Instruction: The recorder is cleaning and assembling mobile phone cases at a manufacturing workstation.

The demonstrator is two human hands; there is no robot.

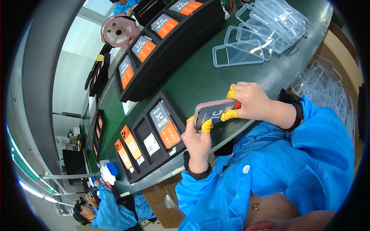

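- Left hand (197,144): yellow-capped thumb and finger gripping the left end of the smartphone (205,114).
- Right hand (250,101): capped fingers closed on its right end.
- Smartphone: above green tabletop (185,84), beside black compartmented tray (142,128).

Phone (209,113), one: rectangular, rounded corners, reddish-orange edge, dark face with pale printing. It was held lengthwise above the green worktop (189,82), near its front edge, tilted, printed face toward the wearer, one end in the left hand (198,143), the other in the right hand (249,101).
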